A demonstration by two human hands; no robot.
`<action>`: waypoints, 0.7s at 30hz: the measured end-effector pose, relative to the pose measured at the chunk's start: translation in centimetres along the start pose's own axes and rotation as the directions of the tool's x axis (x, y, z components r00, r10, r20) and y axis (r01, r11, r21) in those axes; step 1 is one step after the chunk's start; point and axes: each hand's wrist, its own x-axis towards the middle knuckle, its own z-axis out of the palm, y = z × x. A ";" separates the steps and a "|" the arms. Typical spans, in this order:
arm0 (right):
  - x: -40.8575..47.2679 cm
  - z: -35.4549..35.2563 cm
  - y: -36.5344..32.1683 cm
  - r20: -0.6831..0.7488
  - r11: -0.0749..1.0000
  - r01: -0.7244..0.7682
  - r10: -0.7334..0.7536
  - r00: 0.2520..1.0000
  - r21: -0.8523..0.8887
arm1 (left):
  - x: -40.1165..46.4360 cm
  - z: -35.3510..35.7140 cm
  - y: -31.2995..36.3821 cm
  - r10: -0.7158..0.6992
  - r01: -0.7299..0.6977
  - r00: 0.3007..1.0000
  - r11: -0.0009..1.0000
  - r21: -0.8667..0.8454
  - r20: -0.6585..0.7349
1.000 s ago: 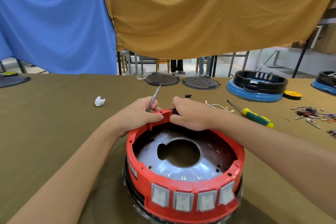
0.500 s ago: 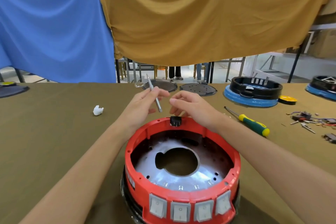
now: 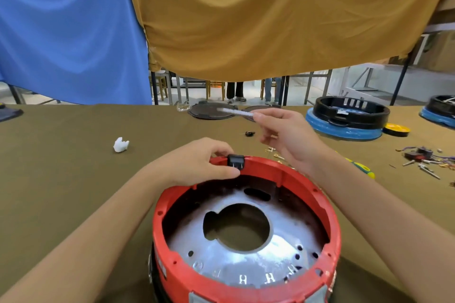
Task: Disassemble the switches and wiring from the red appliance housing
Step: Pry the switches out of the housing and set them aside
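Note:
The round red appliance housing [image 3: 327,206] stands open side up at the near middle of the table, a silver plate [image 3: 278,253] with a round hole inside it. A small black switch [image 3: 235,161] sits in the housing's far rim. My left hand [image 3: 199,162] grips the rim beside that switch, thumb inside and fingers curled over the outside. My right hand [image 3: 283,130] is raised above the far rim and pinches a thin silver tool [image 3: 236,112] that points left. Grey rocker switches [image 3: 197,298] show at the near wall, cut off by the frame's bottom edge.
A green-and-yellow screwdriver [image 3: 363,168] lies right of the housing, and loose wires and terminals [image 3: 426,158] lie further right. Black-and-blue housings [image 3: 344,118] stand at the far right, dark round plates [image 3: 211,111] at the far middle. A white scrap [image 3: 120,144] lies to the left.
The silver tool has passed from my left hand to my right, which lifted away to the right. My left hand dropped back onto the rim beside the black switch.

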 end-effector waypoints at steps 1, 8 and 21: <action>0.2 -0.4 0.1 0.006 0.997 -0.026 0.026 1.000 0.073 | 0.0 0.0 0.1 0.019 -0.019 1.000 1.000 0.008 -0.014; 0.3 -1.6 2.0 -0.101 0.993 -0.044 0.055 0.993 0.113 | -0.5 0.4 1.0 0.095 -0.100 0.991 0.994 -0.049 -0.098; -1.7 0.1 2.9 0.037 0.982 -0.018 0.025 0.999 -0.186 | -1.0 0.3 1.8 0.189 -0.188 0.976 0.982 0.019 -0.113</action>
